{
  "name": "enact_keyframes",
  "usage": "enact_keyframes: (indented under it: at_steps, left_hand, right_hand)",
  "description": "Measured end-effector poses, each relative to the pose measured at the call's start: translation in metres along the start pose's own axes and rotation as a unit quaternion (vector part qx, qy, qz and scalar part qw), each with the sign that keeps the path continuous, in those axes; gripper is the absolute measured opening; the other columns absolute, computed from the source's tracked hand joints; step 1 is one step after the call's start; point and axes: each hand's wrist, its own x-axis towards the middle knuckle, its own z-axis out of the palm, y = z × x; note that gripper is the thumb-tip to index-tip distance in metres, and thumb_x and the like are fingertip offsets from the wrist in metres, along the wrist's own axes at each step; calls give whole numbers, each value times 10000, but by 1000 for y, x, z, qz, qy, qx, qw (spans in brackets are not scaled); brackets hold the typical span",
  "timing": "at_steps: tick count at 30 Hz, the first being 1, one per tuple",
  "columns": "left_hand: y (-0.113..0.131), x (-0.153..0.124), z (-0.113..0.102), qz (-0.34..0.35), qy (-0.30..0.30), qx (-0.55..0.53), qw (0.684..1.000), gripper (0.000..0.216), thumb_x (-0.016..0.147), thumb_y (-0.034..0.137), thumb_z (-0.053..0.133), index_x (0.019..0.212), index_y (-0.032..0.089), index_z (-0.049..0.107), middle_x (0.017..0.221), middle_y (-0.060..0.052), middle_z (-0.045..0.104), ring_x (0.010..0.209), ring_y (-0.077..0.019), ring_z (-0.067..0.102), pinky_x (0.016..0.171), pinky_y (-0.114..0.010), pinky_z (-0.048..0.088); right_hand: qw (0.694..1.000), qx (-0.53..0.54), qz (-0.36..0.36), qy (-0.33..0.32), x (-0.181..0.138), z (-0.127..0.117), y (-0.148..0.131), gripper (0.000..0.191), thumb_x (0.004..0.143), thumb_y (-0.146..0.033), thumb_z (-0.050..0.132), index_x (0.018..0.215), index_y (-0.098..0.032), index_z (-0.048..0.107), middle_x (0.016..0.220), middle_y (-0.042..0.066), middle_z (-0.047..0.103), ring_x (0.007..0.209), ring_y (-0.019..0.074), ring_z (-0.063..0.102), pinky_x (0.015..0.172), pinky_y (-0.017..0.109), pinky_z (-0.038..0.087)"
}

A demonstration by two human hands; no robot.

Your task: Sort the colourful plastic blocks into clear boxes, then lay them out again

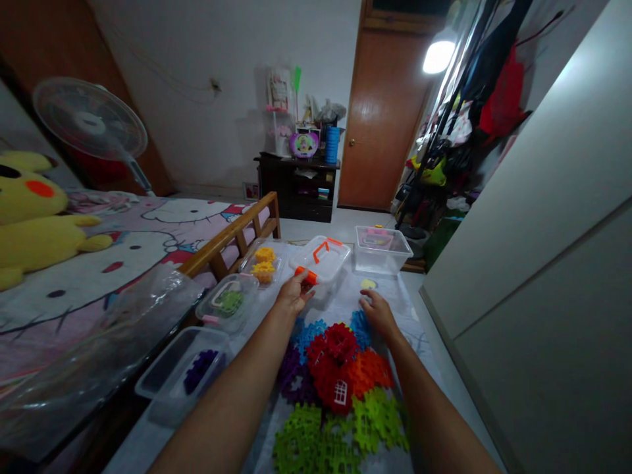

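Observation:
My left hand point(295, 293) grips a clear plastic box point(326, 259) with an orange handle and orange latches, by the latch at its near left corner. The box is tilted, and its contents cannot be made out. My right hand point(378, 311) is open, fingers apart, just beyond the blue interlocking pieces point(312, 334). Between my forearms lie heaps of plastic pieces: red gear-like pieces point(332, 368) in the middle, purple pieces point(296, 375) at left, orange pieces point(369, 372) at right and green pieces point(316, 441) nearest me.
To the left stand a box with purple pieces point(141, 382), a lidded box with green pieces point(249, 283) and a container with yellow pieces point(264, 264). A clear tub point(382, 260) stands at the far right. A bed with a wooden rail point(232, 234) borders the left, a white cabinet point(533, 263) the right.

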Motion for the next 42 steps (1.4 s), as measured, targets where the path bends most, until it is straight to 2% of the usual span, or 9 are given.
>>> enact_keyframes:
  at_steps: [2,4,7,12,19,26,32,36,42]
  left_hand:
    - [-9,-3,6,4,-3,3,1000,125,867,179,616,755,166,562,634,28,607,530,-81,565,628,-219,507]
    - [-17,-5,9,0,-8,19,1000,111,861,178,625,761,159,579,653,10,620,550,-90,583,650,-233,511]
    - [-19,-6,4,-7,8,69,998,105,847,219,665,800,147,604,691,-26,630,591,-135,610,628,-270,496]
    - [-3,1,-9,75,96,125,985,340,768,288,785,1002,222,547,762,40,560,614,-107,548,568,-210,396]
    - [13,19,4,76,53,127,988,212,795,253,703,890,211,518,738,27,561,545,-114,586,568,-259,499]
    - [13,46,32,87,60,99,990,254,776,146,631,988,204,504,701,31,554,510,-100,559,574,-271,543]
    - [8,68,61,118,79,70,987,223,820,130,578,1004,205,478,740,44,526,540,-71,540,622,-255,560]
    - [0,80,77,118,78,62,988,228,803,121,595,983,204,483,746,43,526,564,-77,555,634,-257,558]
    - [-7,93,84,111,76,65,989,249,778,128,624,976,199,492,776,28,555,584,-87,579,645,-265,551]
  right_hand:
    - [999,30,8,-18,7,10,-15,236,739,-272,619,944,-180,689,1066,100,721,1057,238,660,999,405,486]
    - [995,86,39,-39,13,23,-32,260,813,-349,581,1009,-191,645,992,73,717,874,193,695,785,351,573]
    - [972,194,123,-58,19,41,-53,314,830,-424,619,1035,-193,559,825,31,679,611,147,658,516,275,546]
    - [957,235,161,-47,23,60,-69,397,756,-341,744,997,-215,455,623,-52,594,475,131,605,406,231,509]
    - [951,272,148,-25,37,62,-75,314,741,-248,740,914,-203,483,593,-60,545,488,110,585,452,228,545]
    - [963,245,108,9,50,47,-55,316,742,-274,650,1025,-195,534,792,-3,618,680,144,664,632,296,595]
    - [993,82,41,68,45,13,-11,326,686,-258,579,996,-167,622,834,44,671,866,233,662,848,397,545]
    - [998,-14,-11,66,41,7,8,335,691,-204,558,994,-145,689,1076,135,707,1091,269,629,1050,400,429]
    - [958,-260,-116,20,42,19,20,414,767,-124,523,1145,-147,692,1213,157,681,1206,274,574,1086,379,380]
